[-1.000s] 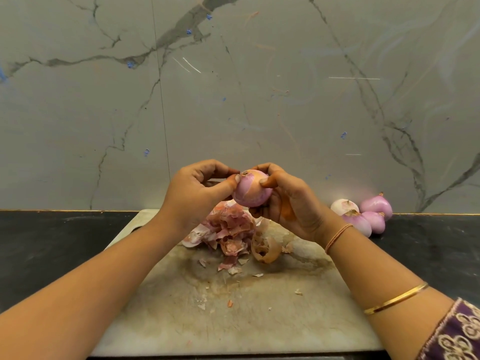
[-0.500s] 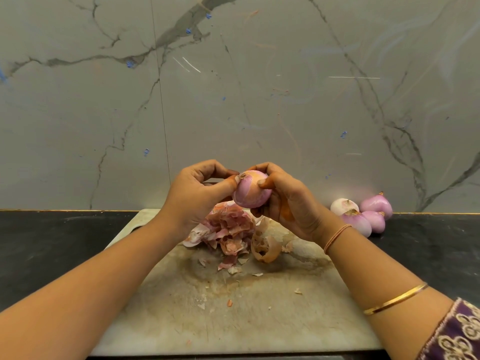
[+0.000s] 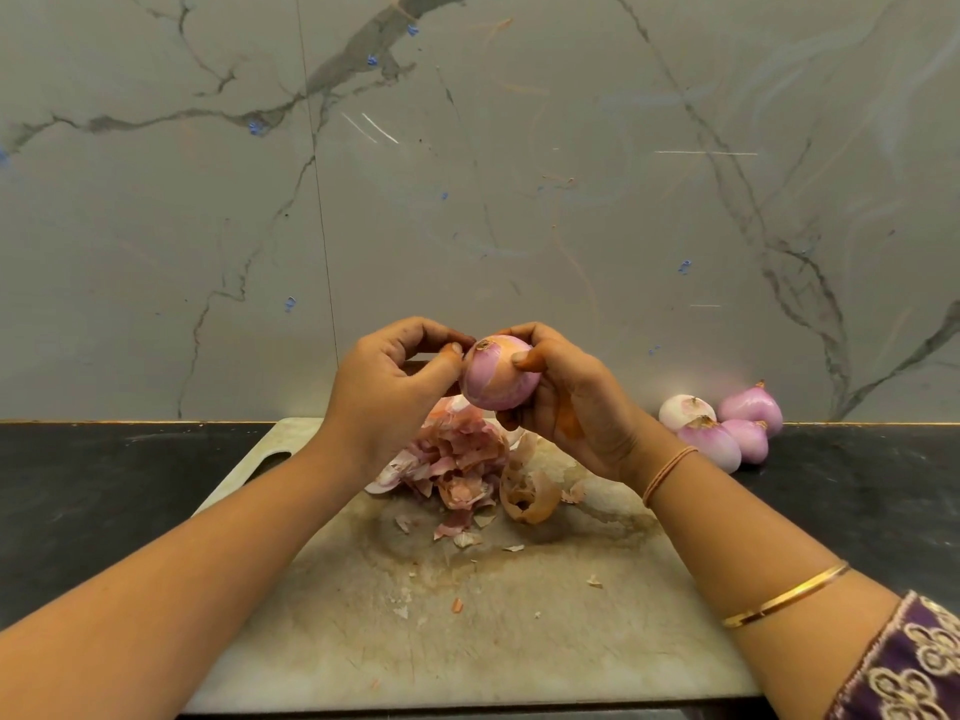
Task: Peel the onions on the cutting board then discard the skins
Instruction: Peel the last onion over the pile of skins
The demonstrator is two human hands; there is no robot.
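A grey marble-look wall (image 3: 519, 200) veined with dark lines rises behind a black stone tabletop (image 3: 104, 485), where a pale, scuffed and stained rectangular cutting board (image 3: 467, 641) lies flat. Above the board's far end, a person holds a round, glossy pink-purple onion (image 3: 498, 374) clear of the surface, its dry brownish tip turned up and to the left. The right hand (image 3: 576, 407) grips the onion from the right and below, fingers curled round it and thumb pressed on its upper face. The left hand (image 3: 384, 402) is curled at the onion's left side, thumb and forefinger pinching at the bulb near its tip. Beneath the hands, a heap of papery pink and tan onion skins (image 3: 457, 459) lies on the board, small flakes scattered nearer the camera. Four smooth pale-pink onions (image 3: 709, 444) sit clustered on the tabletop against the wall, right of the board. A thin gold bangle (image 3: 784, 595) and a tan thread bracelet (image 3: 667, 472) ring the right forearm, beside a purple embroidered sleeve (image 3: 904, 667).
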